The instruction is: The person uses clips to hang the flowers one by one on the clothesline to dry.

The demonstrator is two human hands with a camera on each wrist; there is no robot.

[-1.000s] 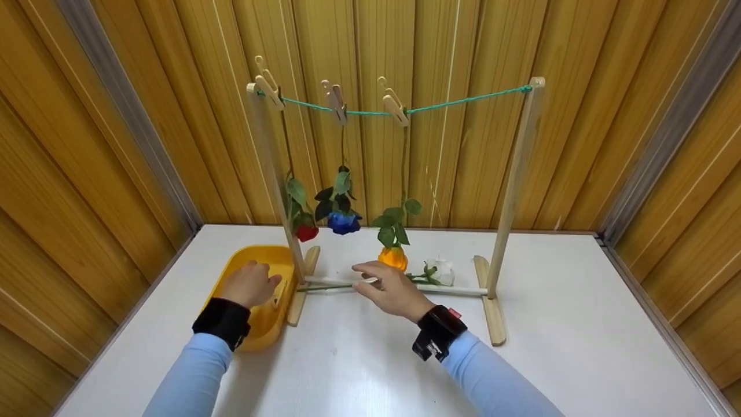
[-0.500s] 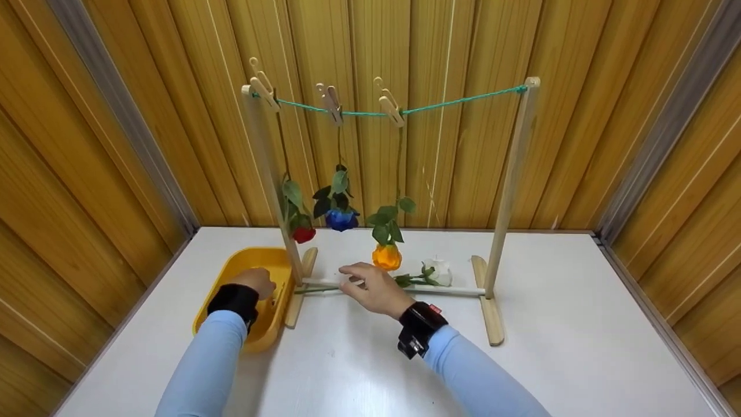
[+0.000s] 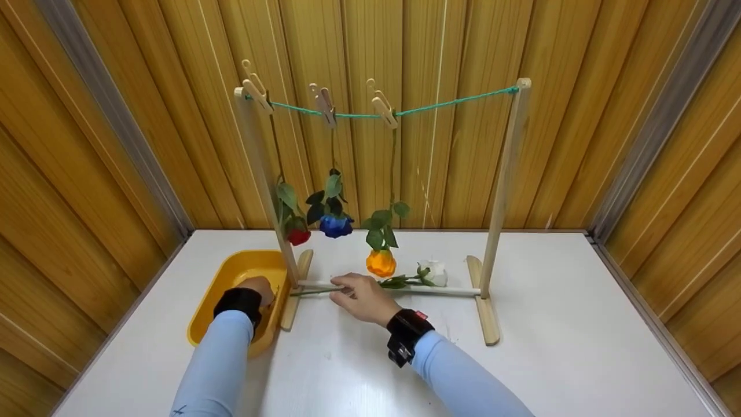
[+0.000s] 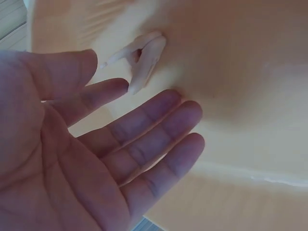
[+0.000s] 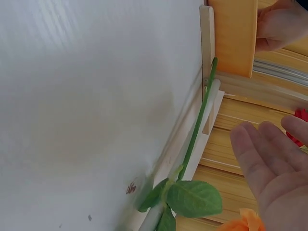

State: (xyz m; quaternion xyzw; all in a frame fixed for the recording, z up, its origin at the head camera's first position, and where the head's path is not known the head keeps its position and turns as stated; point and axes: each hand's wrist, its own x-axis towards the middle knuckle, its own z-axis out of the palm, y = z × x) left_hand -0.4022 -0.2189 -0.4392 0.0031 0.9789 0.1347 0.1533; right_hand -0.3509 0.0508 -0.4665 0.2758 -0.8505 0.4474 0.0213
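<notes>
My left hand reaches down into the yellow basin. In the left wrist view its fingers are extended, with the index fingertip right by a wooden clothespin; whether they touch is unclear. My right hand hovers over the stem of a white rose lying along the stand's bottom bar. From the right wrist view, the fingers look straight and apart from the green stem. Head down from a green cord hang a red rose, a blue rose and an orange rose.
The wooden stand has a left post beside the basin and a right post, both on flat feet. Clothespins, such as the rightmost clothespin, grip the hung stems on the cord. Wood-patterned walls surround the white table.
My left hand has gone lower and deeper into the basin. The right hand has shifted slightly left and down toward the white rose's stem. The hung roses stay on the cord.
</notes>
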